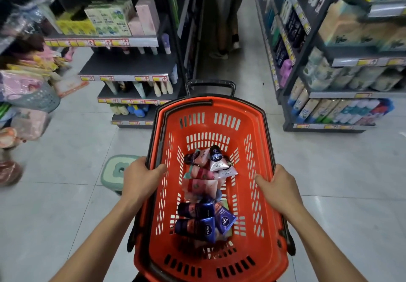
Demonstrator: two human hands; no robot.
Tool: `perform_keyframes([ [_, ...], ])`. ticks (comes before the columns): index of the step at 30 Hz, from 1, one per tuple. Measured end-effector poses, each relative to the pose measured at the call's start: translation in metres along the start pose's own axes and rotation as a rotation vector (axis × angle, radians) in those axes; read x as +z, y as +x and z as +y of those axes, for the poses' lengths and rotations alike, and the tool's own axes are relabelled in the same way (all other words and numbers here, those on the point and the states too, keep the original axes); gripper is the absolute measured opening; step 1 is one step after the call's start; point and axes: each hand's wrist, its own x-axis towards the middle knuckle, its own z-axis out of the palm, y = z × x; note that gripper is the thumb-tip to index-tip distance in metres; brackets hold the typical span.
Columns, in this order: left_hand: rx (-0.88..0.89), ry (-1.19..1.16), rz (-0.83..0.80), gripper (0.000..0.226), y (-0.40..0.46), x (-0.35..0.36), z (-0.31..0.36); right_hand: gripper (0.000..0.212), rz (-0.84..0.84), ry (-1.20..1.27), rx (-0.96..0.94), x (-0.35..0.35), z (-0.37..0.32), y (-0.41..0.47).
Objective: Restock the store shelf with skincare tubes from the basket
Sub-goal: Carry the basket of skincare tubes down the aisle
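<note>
I hold a red plastic basket (246, 196) in front of me by its two long rims. My left hand (140, 178) grips the left rim with the thumb inside. My right hand (279, 187) grips the right rim the same way. Several skincare tubes (204, 189) lie in a loose pile on the basket's floor: pink and white ones at the far end, dark blue ones (202, 222) nearer me. A dark shelf unit (129, 66) with upright tubes and yellow price tags stands ahead on the left; one shelf board looks mostly bare.
A person (226, 18) stands in the aisle straight ahead. A second shelf unit (329, 62) full of packs lines the right side. A small green stool (118, 172) sits on the tiled floor by my left hand. Hanging goods and a grey basket (37, 99) crowd the far left.
</note>
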Motion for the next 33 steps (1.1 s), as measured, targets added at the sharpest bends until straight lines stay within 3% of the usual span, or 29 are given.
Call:
perform_keyframes([
  [10,-0.02,0.011,-0.027,0.026,0.077,0.029,0.043,0.04,-0.012,-0.005,0.014,-0.009,-0.029,0.083],
  [23,0.007,-0.032,-0.119,0.022,0.252,0.027,0.123,0.037,0.027,-0.026,0.072,-0.009,-0.138,0.223],
  [33,-0.048,-0.083,-0.121,0.025,0.328,0.034,0.156,0.033,0.011,-0.062,0.026,-0.01,-0.185,0.318],
])
